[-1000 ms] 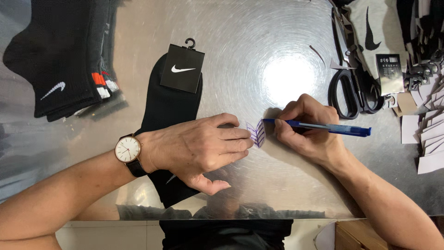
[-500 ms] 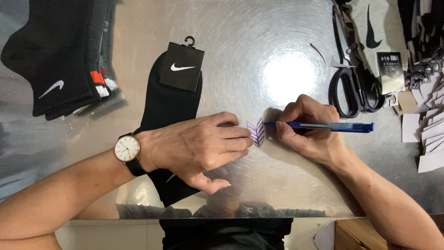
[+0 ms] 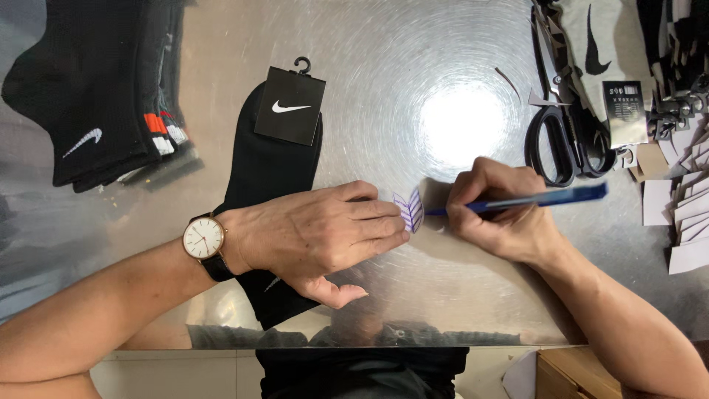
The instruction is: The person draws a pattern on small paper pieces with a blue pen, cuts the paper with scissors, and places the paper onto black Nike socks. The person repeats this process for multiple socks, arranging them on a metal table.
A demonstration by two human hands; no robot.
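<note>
We see a small paper tag (image 3: 410, 210) in the middle of a shiny metal table (image 3: 384, 89). It is white with thin purple lines that fan out, and it looks folded so two flaps stand up a bit. The left hand (image 3: 317, 233) lies flat with its fingers stretched out, and the fingertips (image 3: 395, 222) press on the left edge of the tag. It does not wrap around anything. The right hand (image 3: 498, 210) is curled tight around a blue pen (image 3: 532, 199). The pen lies almost flat and its tip touches the right side of the tag.

Under the left hand is a long black sock (image 3: 262, 177) with a black card and a hook at its far end. A watch (image 3: 204, 238) with a white face sits on the left wrist. More black socks (image 3: 96, 96) lie far left. Black scissors (image 3: 565, 137) lie far right, near a heap of white paper tags (image 3: 683, 214).
</note>
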